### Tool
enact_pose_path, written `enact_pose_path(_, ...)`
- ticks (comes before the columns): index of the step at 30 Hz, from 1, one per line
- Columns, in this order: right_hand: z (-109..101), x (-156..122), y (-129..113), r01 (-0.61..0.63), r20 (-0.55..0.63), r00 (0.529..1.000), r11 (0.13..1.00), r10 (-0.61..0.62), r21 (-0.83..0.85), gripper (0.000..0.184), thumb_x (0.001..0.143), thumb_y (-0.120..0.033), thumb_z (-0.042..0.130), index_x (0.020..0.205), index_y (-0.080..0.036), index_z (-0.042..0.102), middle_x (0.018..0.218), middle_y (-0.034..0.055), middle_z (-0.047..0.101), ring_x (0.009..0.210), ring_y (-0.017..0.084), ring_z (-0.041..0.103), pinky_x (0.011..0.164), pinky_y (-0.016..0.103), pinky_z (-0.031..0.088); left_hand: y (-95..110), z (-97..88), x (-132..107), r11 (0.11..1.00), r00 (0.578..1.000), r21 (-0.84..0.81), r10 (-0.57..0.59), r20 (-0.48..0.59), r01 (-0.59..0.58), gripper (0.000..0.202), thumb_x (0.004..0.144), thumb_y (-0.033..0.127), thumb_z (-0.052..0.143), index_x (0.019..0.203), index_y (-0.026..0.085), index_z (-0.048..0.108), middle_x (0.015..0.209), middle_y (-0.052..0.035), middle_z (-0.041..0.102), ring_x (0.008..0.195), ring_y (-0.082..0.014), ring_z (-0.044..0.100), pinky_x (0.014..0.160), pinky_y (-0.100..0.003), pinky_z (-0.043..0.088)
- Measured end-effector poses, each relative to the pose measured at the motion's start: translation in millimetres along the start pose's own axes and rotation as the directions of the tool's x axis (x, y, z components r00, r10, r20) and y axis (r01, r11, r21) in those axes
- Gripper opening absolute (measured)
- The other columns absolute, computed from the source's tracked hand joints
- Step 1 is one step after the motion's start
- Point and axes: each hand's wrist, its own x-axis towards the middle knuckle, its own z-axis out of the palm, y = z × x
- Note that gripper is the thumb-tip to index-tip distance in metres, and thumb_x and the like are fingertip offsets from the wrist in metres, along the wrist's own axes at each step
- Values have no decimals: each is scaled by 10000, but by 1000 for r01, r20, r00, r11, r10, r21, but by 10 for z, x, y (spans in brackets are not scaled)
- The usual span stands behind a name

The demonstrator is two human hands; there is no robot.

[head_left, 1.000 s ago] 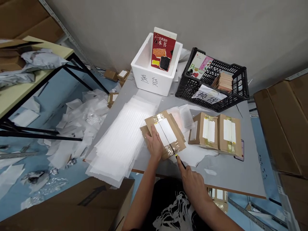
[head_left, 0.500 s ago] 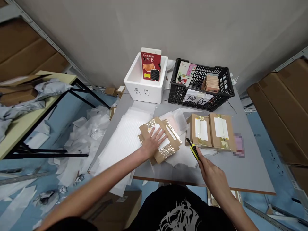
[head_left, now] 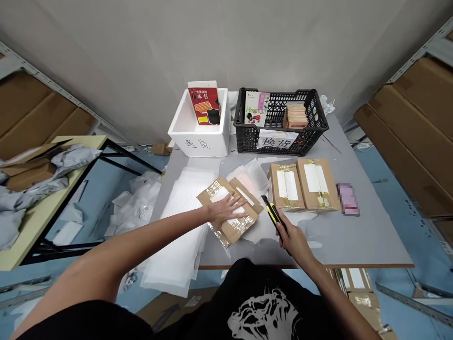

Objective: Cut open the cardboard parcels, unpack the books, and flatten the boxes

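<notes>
My left hand (head_left: pixel 226 208) lies flat with spread fingers on a brown cardboard package (head_left: pixel 236 228), which has a white label and clear tape. In my right hand (head_left: pixel 294 240) is a black-and-yellow box cutter (head_left: pixel 271 210). Its tip points up and left, close to the package's right corner but apart from it; whether the blade is out is too small to tell. Under and behind the package lie thin white foam sheets (head_left: pixel 255 173). Two taped cardboard boxes (head_left: pixel 287 185) with white labels stand side by side, just beyond the cutter.
A white foam box (head_left: pixel 205 144) holding a red book (head_left: pixel 204 105) stands at the table's back. Beside it is a black plastic crate (head_left: pixel 244 141) with books. White foam sheets (head_left: pixel 173 236) overhang the grey table's (head_left: pixel 364 241) front left edge. A pink blurred item (head_left: pixel 348 199) lies right.
The camera view has shifted. My left hand stays flat on the package, its fingers pointing more to the right. The box cutter has come nearer to the package's right corner.
</notes>
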Motion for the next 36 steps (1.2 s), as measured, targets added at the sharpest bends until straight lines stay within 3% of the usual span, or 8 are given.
enact_pose_path(6,-249,28,-142,27,20,999,984,-31,179,537,952,-413,308,1461,-241,310,694,-33,586,446,115,554,479,233,460,93,-95,-127,985,994,157,77,-81,-64,954,493,563,716,1365,280,452,1469,-169,351,1367,-404,261,1065,-545,218)
enact_pose_path(9,-472,3,-334,92,45,994,980,-101,176,531,954,-412,319,1462,-257,312,712,-25,604,445,112,549,500,236,469,181,-50,-340,981,965,183,-11,-261,60,1077,547,639,661,1459,210,281,1518,-229,191,1386,-431,170,1050,-585,176)
enact_pose_path(13,-641,98,-663,243,145,961,969,-236,-36,505,958,-364,326,1455,-279,332,707,-25,636,456,113,552,536,239,470,257,321,-553,960,835,60,-206,-510,274,1144,574,637,652,1486,176,137,1521,-266,108,1396,-425,140,1026,-565,206)
enact_pose_path(17,-577,347,-930,416,246,904,851,-349,-321,491,952,-308,354,1443,-303,353,719,-15,677,537,143,598,545,238,441,282,740,-518,916,706,-67,-350,-616,395,1167,555,605,678,1482,172,117,1524,-278,77,1402,-428,122,1012,-559,216)
enact_pose_path(20,-469,515,-1016,480,290,876,749,-385,-457,481,945,-273,383,1424,-320,385,729,-13,692,596,163,628,539,236,420,315,863,-382,897,655,-106,-389,-648,428,1141,546,606,686,1473,170,183,1532,-273,65,1405,-434,98,1010,-560,209)
enact_pose_path(24,-418,652,-999,507,291,861,667,-417,-546,471,945,-264,390,1414,-313,405,803,5,716,644,169,652,525,232,420,367,864,-217,884,634,-132,-419,-650,449,1086,533,633,690,1450,212,292,1550,-228,80,1397,-446,112,1008,-559,204)
enact_pose_path(29,-482,734,-913,522,288,852,670,-436,-528,475,960,-282,356,1434,-305,367,803,4,718,640,173,659,505,237,421,391,910,-172,879,574,-161,-422,-702,449,1112,526,654,683,1459,215,269,1554,-222,51,1396,-449,109,1009,-565,202)
enact_pose_path(36,-551,737,-851,553,337,833,686,-439,-474,473,957,-274,356,1428,-305,379,860,21,727,674,182,670,552,261,474,424,937,-149,865,542,-177,-440,-715,469,1095,538,619,685,1463,228,249,1553,-222,57,1377,-468,143,978,-563,228)
